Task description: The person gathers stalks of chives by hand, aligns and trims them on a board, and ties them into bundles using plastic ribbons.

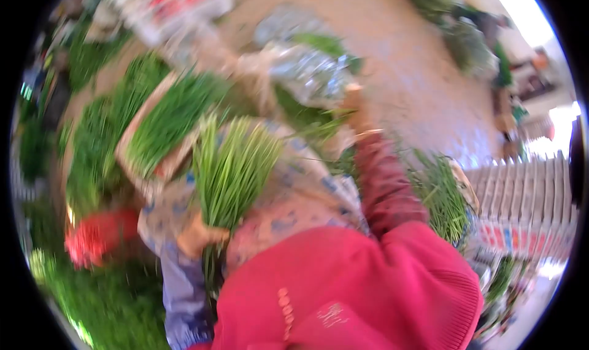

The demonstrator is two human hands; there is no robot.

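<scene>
My left hand is closed around the lower part of a thick bunch of green chives. The leaves fan upward over my patterned apron, and a few ends hang below the fist. My right hand reaches forward at the end of a dark red sleeve, close to a clear plastic bag. A few thin green stalks show right beside it. Motion blur smears its fingers, so I cannot see whether it grips them.
A shallow box of chives lies to the left, with more heaped greens beyond. A red mesh bag sits lower left. More chives lie to my right, beside stacked pale crates. Brown floor stretches ahead.
</scene>
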